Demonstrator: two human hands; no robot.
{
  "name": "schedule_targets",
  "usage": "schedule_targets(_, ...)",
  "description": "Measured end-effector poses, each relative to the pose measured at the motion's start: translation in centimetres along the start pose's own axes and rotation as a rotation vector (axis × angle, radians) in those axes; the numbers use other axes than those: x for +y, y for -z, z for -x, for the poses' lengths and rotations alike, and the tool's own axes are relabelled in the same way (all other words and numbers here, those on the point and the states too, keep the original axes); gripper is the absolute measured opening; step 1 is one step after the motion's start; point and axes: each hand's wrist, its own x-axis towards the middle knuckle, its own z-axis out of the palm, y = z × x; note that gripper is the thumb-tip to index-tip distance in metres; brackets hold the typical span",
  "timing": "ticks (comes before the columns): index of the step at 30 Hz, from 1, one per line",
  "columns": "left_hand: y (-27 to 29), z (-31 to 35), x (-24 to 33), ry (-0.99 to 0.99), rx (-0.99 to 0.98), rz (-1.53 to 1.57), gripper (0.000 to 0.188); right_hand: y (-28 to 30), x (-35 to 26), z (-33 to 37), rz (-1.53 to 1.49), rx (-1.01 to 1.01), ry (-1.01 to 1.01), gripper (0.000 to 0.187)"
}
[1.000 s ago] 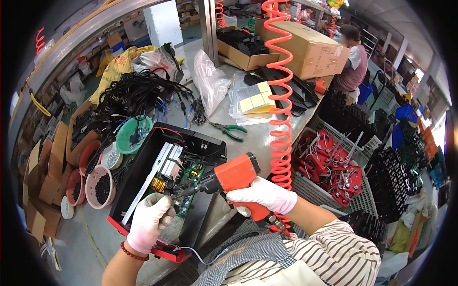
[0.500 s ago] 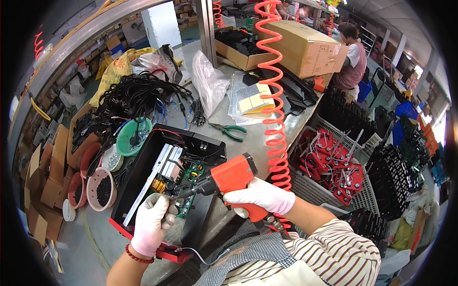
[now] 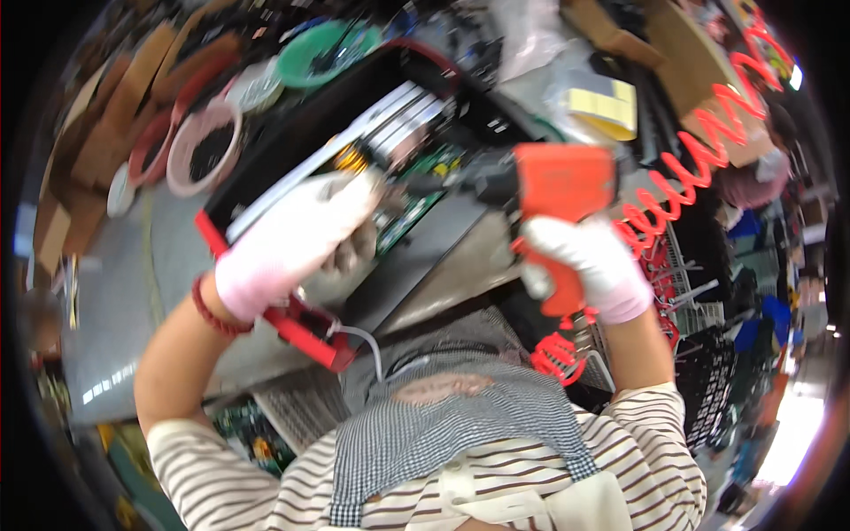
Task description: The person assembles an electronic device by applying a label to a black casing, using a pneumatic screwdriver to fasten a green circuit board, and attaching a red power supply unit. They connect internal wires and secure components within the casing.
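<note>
My right hand (image 3: 591,265), in a white and pink glove, is wrapped round the grip of a red pistol-shaped air screwdriver (image 3: 565,181). Its dark nose points left toward my gloved left hand (image 3: 305,226). The left fingers are closed by the bit's tip; motion blur hides what they pinch. Both hands are above an open black case (image 3: 266,157) with a red edge. Inside lie a silver metal bar (image 3: 310,175), a copper coil (image 3: 351,159) and a green circuit board (image 3: 412,212). A red end panel (image 3: 310,336) with a white cable stands at the case's near end.
Beyond the case are a green bowl (image 3: 297,71) of small parts and a pink basket (image 3: 188,183) of black pieces. The red coiled air hose (image 3: 708,124) runs up at the right, near yellow label sheets (image 3: 602,111) and a cardboard box (image 3: 699,75). Crates stand right of the table.
The view has swung, so the case and bowls appear higher. Both hands and the screwdriver show higher in the picture, the screwdriver also further right, its bit still near my left fingers.
</note>
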Motion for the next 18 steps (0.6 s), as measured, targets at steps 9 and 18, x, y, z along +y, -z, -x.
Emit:
schedule_targets(9,4.8,0.5,-3.3,0.048,0.434,-0.946,0.039,1.4,-7.4,-7.9,0.657,0.015,0.156,0.041)
schedule_targets(18,4.9,0.1,-4.9,0.04,0.479,-1.124,0.036,-1.9,-10.1,-12.8,0.947,-0.065,0.029,0.038)
